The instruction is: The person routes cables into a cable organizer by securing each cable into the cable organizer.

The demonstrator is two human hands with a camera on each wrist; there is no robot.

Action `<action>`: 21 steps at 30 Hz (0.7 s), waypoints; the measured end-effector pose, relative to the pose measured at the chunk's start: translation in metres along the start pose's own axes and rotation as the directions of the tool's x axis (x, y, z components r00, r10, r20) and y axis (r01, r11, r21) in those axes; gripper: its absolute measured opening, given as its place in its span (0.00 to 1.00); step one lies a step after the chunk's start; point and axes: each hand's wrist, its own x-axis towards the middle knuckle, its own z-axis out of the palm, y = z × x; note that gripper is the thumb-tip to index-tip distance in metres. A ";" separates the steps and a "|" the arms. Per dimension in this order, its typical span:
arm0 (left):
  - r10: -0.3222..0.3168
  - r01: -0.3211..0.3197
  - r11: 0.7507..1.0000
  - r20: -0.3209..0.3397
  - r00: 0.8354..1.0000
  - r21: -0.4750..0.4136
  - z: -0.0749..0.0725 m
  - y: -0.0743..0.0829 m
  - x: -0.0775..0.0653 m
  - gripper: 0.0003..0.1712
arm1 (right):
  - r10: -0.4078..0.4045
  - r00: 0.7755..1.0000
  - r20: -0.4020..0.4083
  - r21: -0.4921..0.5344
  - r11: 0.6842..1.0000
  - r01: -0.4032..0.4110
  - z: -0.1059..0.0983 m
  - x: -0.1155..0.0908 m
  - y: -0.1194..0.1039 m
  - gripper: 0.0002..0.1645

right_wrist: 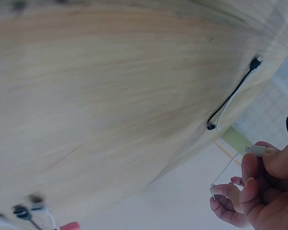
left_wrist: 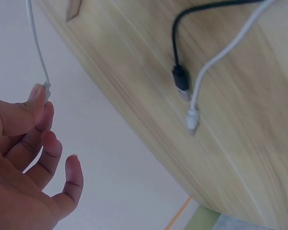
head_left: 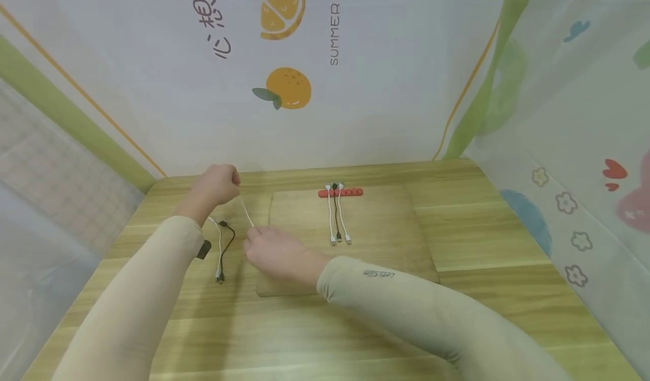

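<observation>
A short white USB cable (head_left: 246, 210) stretches between my two hands. My left hand (head_left: 217, 184) pinches one end of it between thumb and forefinger, with the other fingers loosely bent; the left wrist view shows a small pale plug (left_wrist: 47, 88) at the fingertips. Lower and to the right, over the board's left edge, my right hand (head_left: 276, 251) pinches the other end, a larger white plug (right_wrist: 256, 150) in the right wrist view. On the table below the left hand lie another white cable (head_left: 220, 248) and a black cable (head_left: 232, 240), side by side.
A thin wooden board (head_left: 386, 223) lies mid-table. Near its back edge is a red cable-holder strip (head_left: 350, 192), with two white cables and a black cable (head_left: 336, 214) running from its left part towards me. A printed curtain (head_left: 376, 115) hangs behind the wooden table (head_left: 472, 217).
</observation>
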 end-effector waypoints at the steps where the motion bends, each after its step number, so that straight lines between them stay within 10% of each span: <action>1: 0.009 -0.009 1.000 -0.005 1.000 0.001 0.000 0.002 0.001 0.11 | 0.001 1.000 0.002 0.004 1.000 -0.001 0.000 -0.002 0.002 0.15; 21: 0.053 -0.052 0.999 -0.085 0.995 0.015 0.001 0.046 0.018 0.17 | 0.037 0.999 -0.019 -0.028 0.999 -0.038 -0.005 -0.031 0.026 0.17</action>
